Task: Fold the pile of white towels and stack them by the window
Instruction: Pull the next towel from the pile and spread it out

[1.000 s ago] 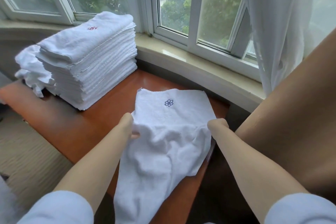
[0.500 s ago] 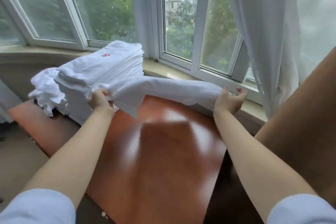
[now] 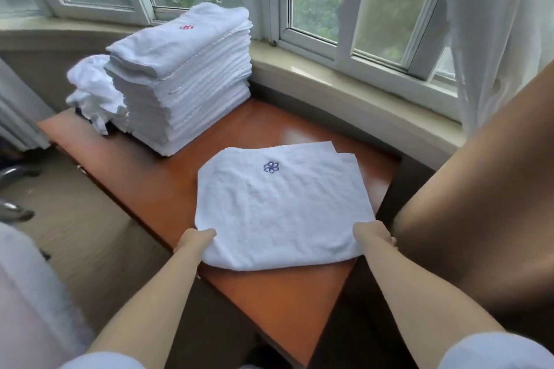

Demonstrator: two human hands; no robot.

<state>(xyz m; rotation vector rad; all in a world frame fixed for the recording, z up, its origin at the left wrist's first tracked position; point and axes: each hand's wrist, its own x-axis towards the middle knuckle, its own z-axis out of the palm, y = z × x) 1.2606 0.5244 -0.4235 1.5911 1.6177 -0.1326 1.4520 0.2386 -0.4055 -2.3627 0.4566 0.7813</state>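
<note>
The folded white towel [image 3: 281, 213] lies flat on the reddish wooden table [image 3: 156, 189], its blue flower emblem [image 3: 271, 167] toward the window. My left hand [image 3: 193, 241] grips its near left corner at about 7 o'clock of the cloth, and my right hand [image 3: 374, 237] grips the near right corner at about 5 o'clock; the fingers of both are tucked under the fabric, so I cannot tell how tightly they curl. At 1 o'clock the towel's two layers do not line up, and a second corner peeks out beside the first. Its right edge lies close to the table's right edge. Bare wood shows on the near side at 6 o'clock, to the left at 9 o'clock, and in a strip at 12 o'clock before the window ledge [image 3: 344, 81].

At 11 o'clock from the towel, well apart from it, stands the tall stack of folded towels [image 3: 186, 84], a red emblem on top, its far end near the ledge. Just beyond the stack, touching it, sits a crumpled heap of unfolded towels [image 3: 93, 90] at the table's far left corner.

A sheer white curtain [image 3: 494, 24] hangs at 2 o'clock, and a brown surface [image 3: 479, 204], which I cannot identify, rises close along the table's right side.
</note>
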